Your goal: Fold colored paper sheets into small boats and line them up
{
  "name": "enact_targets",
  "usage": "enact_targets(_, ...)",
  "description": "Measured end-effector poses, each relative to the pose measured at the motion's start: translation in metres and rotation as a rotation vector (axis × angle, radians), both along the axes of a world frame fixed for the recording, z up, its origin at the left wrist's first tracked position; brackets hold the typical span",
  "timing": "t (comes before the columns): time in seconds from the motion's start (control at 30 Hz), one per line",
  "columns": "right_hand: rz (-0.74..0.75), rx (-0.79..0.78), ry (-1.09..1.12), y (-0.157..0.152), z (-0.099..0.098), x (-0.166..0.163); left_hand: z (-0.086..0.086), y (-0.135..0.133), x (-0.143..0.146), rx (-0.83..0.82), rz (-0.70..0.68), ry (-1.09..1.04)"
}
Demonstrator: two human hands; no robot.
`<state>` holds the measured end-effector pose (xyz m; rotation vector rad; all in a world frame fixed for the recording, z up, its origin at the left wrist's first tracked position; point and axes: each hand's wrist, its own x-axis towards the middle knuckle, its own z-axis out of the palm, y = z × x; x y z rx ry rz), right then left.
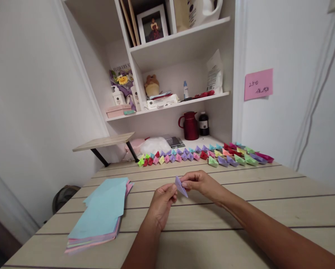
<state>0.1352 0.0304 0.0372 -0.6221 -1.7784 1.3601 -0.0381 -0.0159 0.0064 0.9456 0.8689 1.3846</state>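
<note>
A small piece of folded purple paper (181,187) is held between my two hands, a little above the middle of the wooden table. My left hand (164,201) pinches its left side between thumb and fingers. From the right, my right hand (197,182) grips the other side the same way. The paper is folded to a pointed, roughly triangular shape. Beyond my hands, rows of folded paper boats (189,156) in many colours line the far side of the table. To the left lies a stack of coloured paper (102,209) with light blue sheets on top.
The plank-topped table (240,239) reaches back to a white shelf unit (181,48). A small raised wooden stand (105,142) is at the back left. A red jug (190,126) and a dark bottle (203,124) stand behind the boats. A pink note (258,84) hangs on the wall.
</note>
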Motion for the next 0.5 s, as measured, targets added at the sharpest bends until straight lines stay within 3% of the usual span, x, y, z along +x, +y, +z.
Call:
enact_targets(0.17,-0.032,0.028,-0.024,-0.002,0.001,-0.003,-0.001,0.0,-0.001,0.009,0.004,-0.012)
enact_targets(0.37,-0.186,0.252,-0.099,0.0,-0.01,-0.012,-0.004,0.002,0.004,0.036,0.021,-0.029)
enact_targets(0.5,-0.152,0.232,-0.053,0.0,-0.016,-0.015,-0.004,0.002,0.007,0.06,0.004,-0.05)
